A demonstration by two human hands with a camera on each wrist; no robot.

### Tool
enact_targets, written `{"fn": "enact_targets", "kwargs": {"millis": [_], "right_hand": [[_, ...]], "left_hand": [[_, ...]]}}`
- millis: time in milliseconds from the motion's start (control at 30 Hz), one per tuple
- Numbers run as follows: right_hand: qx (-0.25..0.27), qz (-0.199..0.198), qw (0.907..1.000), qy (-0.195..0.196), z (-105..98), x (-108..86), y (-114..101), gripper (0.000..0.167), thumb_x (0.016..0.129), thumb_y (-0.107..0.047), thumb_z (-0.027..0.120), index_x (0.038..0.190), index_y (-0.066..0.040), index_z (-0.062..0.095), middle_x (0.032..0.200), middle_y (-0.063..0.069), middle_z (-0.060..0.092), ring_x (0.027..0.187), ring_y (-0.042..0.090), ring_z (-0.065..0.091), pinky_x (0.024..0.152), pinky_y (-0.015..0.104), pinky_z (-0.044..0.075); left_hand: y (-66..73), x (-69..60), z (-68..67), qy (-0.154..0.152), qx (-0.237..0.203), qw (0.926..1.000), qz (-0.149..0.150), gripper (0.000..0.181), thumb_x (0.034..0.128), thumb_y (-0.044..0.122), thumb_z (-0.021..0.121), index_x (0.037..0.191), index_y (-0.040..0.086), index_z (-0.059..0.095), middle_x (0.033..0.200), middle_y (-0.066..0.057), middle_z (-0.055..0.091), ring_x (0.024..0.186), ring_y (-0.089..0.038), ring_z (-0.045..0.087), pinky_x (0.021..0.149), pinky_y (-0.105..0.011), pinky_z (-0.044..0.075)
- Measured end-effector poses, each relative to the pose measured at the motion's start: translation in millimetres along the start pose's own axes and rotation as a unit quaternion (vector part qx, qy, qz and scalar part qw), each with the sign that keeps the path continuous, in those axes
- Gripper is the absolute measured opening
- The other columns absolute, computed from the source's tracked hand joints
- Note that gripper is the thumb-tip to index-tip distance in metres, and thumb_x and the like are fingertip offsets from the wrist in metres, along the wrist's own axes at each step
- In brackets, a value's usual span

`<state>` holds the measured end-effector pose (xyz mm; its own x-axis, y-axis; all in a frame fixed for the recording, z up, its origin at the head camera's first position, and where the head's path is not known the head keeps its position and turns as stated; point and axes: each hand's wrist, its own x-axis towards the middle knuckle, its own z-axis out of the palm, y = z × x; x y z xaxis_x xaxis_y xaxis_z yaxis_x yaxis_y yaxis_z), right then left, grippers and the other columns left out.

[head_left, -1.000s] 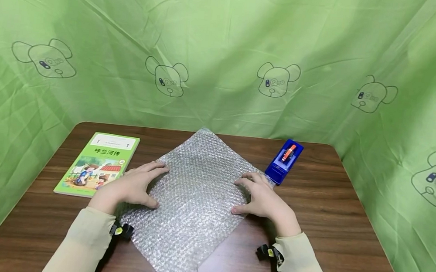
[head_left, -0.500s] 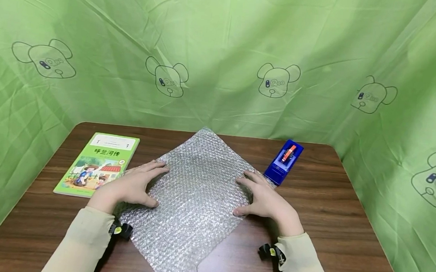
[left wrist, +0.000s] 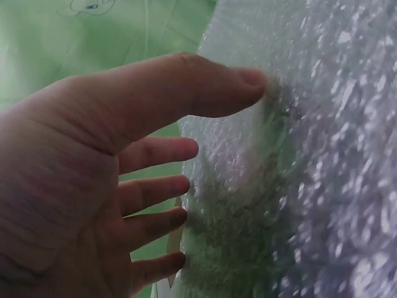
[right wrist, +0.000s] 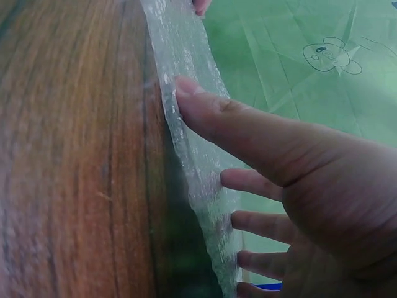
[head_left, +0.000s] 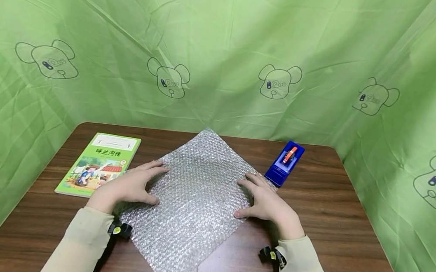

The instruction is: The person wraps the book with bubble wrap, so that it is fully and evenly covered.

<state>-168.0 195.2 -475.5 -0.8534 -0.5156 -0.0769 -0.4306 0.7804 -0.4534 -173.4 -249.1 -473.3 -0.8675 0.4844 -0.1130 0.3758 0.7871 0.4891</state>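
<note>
Flatly laid at mid-frame in the head view, on a dark brown wood-grain table [head_left: 334, 235]: a silvery, diamond-turned sheet of clear bubble wrap [head_left: 197, 204]. At nine o'clock on its border, a bare left hand [head_left: 134, 185]; at three o'clock, a bare right hand [head_left: 267, 202]; both unclenched, with fingers spread and thumb tips at the plastic, resting rather than grasping. Near the sheet toward ten o'clock, a rectangular green book with an illustrated cover [head_left: 98, 164]; at two o'clock, just beside a corner of the wrap, a slim blue plastic case with an orange-red insert [head_left: 283, 165]. Beyond the tabletop at twelve o'clock, a green cloth curtain with cartoon animal heads [head_left: 228, 32].

Seen clearly only from the left wrist: four nearly straight fingers [left wrist: 152, 194] ranged along the sheet's edge. Seen only from the right wrist: a dark green band alongside the wrap's border, impossible to tell as shadow or reflection.

Hidden behind the left wrist in the head view: the sheet's nine-o'clock corner. Cut off at six o'clock: both pale sleeves. Cropped at twelve o'clock in the right wrist view, a fingertip [right wrist: 200, 5]; at five o'clock, a bright blue sliver [right wrist: 267, 287], too narrow to identify.
</note>
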Motion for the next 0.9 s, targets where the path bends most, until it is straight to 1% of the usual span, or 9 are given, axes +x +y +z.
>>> {"fn": "enact_targets", "kwargs": {"millis": [200,333,367,467,567,600,667,767,900], "right_hand": [[0.001,0.001,1.0,0.0,2,0.2,2,0.099,0.077,-0.053,0.098,0.159,-0.013,0.057,0.173,0.024,0.036,0.159,0.059,0.023,0.127,0.075,0.02],[0.019,-0.008,0.9997,0.01,2,-0.9,4,0.1,0.077,-0.057,0.096,0.158,-0.014,0.058,0.172,0.025,0.037,0.159,0.06,0.023,0.125,0.078,0.019],[0.023,-0.017,0.9994,0.019,6,-0.7,9,0.099,0.078,-0.06,0.095,0.158,-0.015,0.057,0.172,0.024,0.037,0.159,0.06,0.023,0.125,0.078,0.019],[0.032,-0.024,0.9989,0.024,6,-1.8,9,0.099,0.079,-0.065,0.092,0.157,-0.016,0.058,0.172,0.023,0.037,0.158,0.061,0.024,0.123,0.08,0.02],[0.03,-0.02,0.9992,0.02,5,-1.5,8,0.098,0.079,-0.061,0.094,0.157,-0.015,0.058,0.172,0.024,0.037,0.158,0.06,0.023,0.125,0.079,0.019],[0.027,-0.012,0.9995,0.012,2,-1.5,4,0.097,0.078,-0.059,0.095,0.156,-0.014,0.058,0.172,0.025,0.037,0.158,0.06,0.024,0.125,0.078,0.019],[0.019,-0.003,0.9998,0.005,3,-0.5,4,0.097,0.078,-0.054,0.097,0.157,-0.013,0.058,0.173,0.024,0.035,0.16,0.059,0.022,0.126,0.076,0.019],[0.01,0.006,0.9999,0.0,3,0.6,3,0.098,0.078,-0.053,0.097,0.158,-0.014,0.056,0.174,0.024,0.034,0.16,0.058,0.021,0.127,0.076,0.018],[0.012,0.008,0.9999,-0.001,2,-0.3,2,0.099,0.077,-0.053,0.098,0.159,-0.014,0.056,0.174,0.024,0.034,0.16,0.058,0.021,0.126,0.076,0.018]], "left_hand": [[-22.1,-5.3,-15.4,0.065,-0.033,0.9974,-0.003,0.089,0.0926,0.037,0.088,0.163,0.002,0.047,0.168,-0.031,0.04,0.151,-0.056,0.04,0.119,-0.076,0.035],[-42.4,-15.4,-32.1,0.13,-0.048,0.9878,-0.071,0.092,0.0992,0.039,0.082,0.167,-0.002,0.036,0.165,-0.034,0.041,0.145,-0.058,0.044,0.117,-0.078,0.035],[-47.8,-18.9,-35.9,0.145,-0.049,0.9839,-0.091,0.093,0.1009,0.04,0.08,0.168,-0.004,0.033,0.164,-0.036,0.041,0.137,-0.058,0.051,0.114,-0.078,0.038],[-66.3,-29.9,-44.3,0.19,-0.042,0.9704,-0.143,0.097,0.1032,0.046,0.075,0.168,-0.007,0.027,0.161,-0.043,0.039,0.131,-0.064,0.052,0.108,-0.081,0.041],[-84.5,-40.8,-49.8,0.224,-0.035,0.9575,-0.179,0.101,0.1025,0.048,0.073,0.167,-0.011,0.023,0.157,-0.047,0.038,0.13,-0.068,0.049,0.104,-0.082,0.04],[-89.8,-44.4,-51.1,0.232,-0.03,0.9524,-0.195,0.102,0.1019,0.049,0.073,0.167,-0.012,0.023,0.156,-0.048,0.038,0.135,-0.07,0.042,0.104,-0.083,0.037],[-99.0,-51.2,-52.7,0.238,-0.021,0.9432,-0.23,0.106,0.1015,0.054,0.071,0.166,-0.013,0.021,0.155,-0.049,0.038,0.133,-0.071,0.041,0.102,-0.084,0.036],[-109.6,-59.9,-54.1,0.227,-0.014,0.9317,-0.283,0.112,0.1013,0.062,0.067,0.165,-0.017,0.018,0.153,-0.05,0.038,0.131,-0.074,0.039,0.1,-0.084,0.033],[-117.1,-66.8,-55.6,0.194,-0.023,0.9265,-0.322,0.121,0.101,0.069,0.062,0.163,-0.021,0.011,0.153,-0.053,0.034,0.135,-0.076,0.033,0.105,-0.084,0.033]]}}
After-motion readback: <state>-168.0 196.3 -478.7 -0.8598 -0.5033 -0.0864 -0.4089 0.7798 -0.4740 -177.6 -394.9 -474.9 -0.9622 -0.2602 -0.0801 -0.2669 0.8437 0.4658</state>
